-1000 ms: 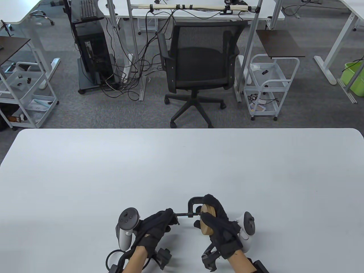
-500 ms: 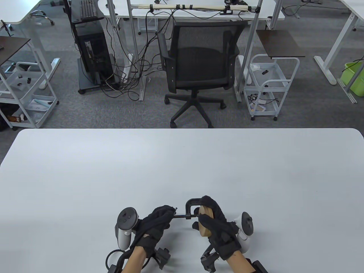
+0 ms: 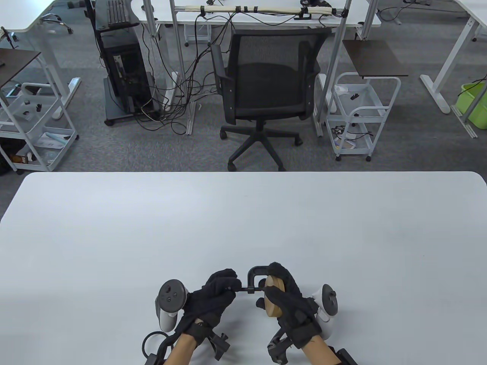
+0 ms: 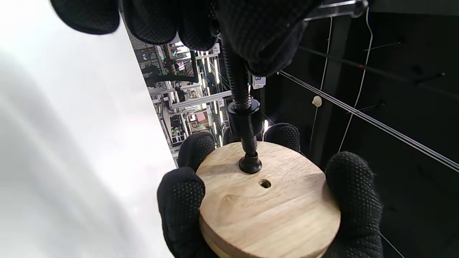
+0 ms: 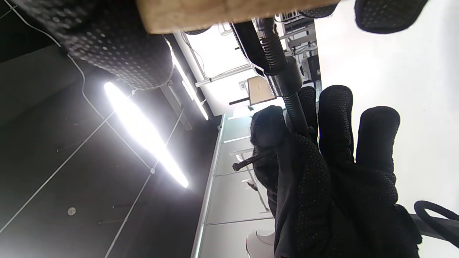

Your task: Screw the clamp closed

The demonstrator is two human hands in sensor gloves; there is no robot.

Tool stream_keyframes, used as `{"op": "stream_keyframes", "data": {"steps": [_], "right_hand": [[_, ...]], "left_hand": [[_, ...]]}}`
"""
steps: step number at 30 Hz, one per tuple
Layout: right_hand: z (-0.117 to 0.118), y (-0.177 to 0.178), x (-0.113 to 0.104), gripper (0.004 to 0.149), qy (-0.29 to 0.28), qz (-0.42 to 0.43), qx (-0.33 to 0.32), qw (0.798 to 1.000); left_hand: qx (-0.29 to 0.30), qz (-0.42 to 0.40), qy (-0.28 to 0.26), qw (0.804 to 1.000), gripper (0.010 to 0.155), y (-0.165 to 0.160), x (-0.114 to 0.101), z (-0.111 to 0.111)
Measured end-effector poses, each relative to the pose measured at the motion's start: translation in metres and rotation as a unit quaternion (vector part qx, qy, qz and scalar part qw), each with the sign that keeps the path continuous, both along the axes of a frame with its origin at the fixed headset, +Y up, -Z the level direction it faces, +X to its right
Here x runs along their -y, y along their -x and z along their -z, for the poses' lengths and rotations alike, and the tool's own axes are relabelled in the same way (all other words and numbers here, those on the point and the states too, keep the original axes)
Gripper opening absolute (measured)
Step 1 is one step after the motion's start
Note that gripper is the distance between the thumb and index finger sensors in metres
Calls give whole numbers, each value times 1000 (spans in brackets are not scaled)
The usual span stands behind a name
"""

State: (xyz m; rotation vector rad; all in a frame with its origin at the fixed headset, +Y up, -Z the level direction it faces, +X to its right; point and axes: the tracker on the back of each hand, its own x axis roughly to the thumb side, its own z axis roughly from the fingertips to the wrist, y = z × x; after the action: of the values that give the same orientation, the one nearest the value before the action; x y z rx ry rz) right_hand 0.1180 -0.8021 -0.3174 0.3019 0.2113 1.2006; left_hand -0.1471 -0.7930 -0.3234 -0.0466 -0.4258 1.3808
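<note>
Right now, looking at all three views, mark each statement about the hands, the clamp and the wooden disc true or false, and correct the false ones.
1. The right hand holds the wooden disc. True.
2. The left hand lies flat on the table, away from the clamp. False: its fingers grip the handle end of the clamp's screw.
3. The screw's tip touches the face of the disc. True.
4. The tip sits in the small hole in the disc. False: it presses beside the hole.
5. The disc lies flat on the table. False: it is held up on edge, inside the clamp.
</note>
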Motion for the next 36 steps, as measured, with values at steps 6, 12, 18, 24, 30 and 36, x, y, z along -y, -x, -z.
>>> {"op": "stream_keyframes", "data": {"steps": [6,12,18,24,30,36], "right_hand": [[0,-1,-1,76,5,6,7,1000],[1,-5,-2,76,5,8,22,1000],[2,-5,-2,75,-1,9,22,1000],[0,0,-2,76,-7,6,0,1000],[0,3,0,75,-3,-2,-3,1000],[0,3,0,75,-1,0,-2,1000]], "left_hand": [[10,-7,27,1000,63,2,5,1],[-28,-27,100,994,77,12,16,3],[-3,43,136,990,73,14,21,3],[28,-8,147,989,82,8,24,4],[23,11,103,994,70,7,14,3],[1,6,43,999,52,8,5,3]]}}
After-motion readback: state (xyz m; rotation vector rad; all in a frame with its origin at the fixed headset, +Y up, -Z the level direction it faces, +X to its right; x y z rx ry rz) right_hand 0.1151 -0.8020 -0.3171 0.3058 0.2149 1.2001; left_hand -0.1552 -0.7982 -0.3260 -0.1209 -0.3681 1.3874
